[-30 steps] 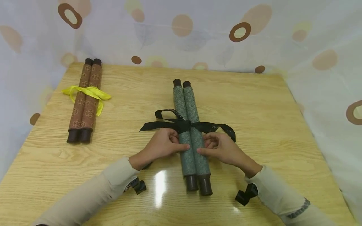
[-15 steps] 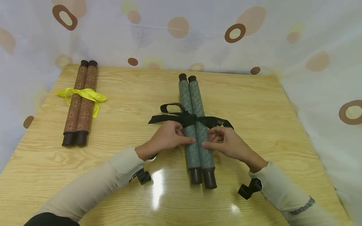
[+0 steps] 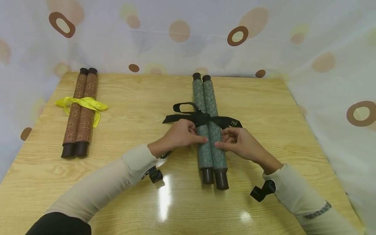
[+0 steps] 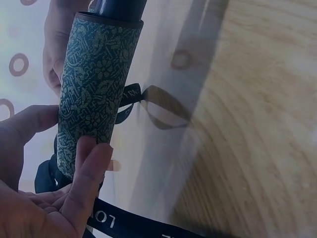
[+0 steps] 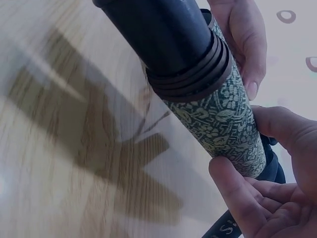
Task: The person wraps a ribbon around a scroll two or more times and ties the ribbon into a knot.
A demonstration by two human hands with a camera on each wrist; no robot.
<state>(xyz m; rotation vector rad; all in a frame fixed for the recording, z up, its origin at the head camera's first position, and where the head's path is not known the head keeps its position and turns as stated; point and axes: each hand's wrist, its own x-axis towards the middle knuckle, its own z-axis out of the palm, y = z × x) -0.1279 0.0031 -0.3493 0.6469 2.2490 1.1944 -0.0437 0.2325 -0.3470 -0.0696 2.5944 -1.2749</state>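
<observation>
In the head view, a green patterned scroll [image 3: 204,158], its two rolls side by side with dark brown end knobs, is tied by a black ribbon [image 3: 202,119] in a bow. My left hand [image 3: 180,133] grips the left roll just below the bow, thumb on top. On the other side, my right hand [image 3: 241,142] holds the right roll the same way. Both wrist views show fingers curled under the scroll [image 4: 96,74] and a gap above its shadow, so it is off the table. White letters mark the loose ribbon tail [image 4: 129,223].
A brown patterned scroll [image 3: 84,124] tied with a yellow ribbon [image 3: 85,102] lies at the left of the wooden table [image 3: 141,98]. A white curtain [image 3: 158,36] with brown ovals hangs along the back and right edges.
Both hands have carried the green scroll away from me and to the right. The view has shifted slightly; the brown scroll stays in its place on the table.
</observation>
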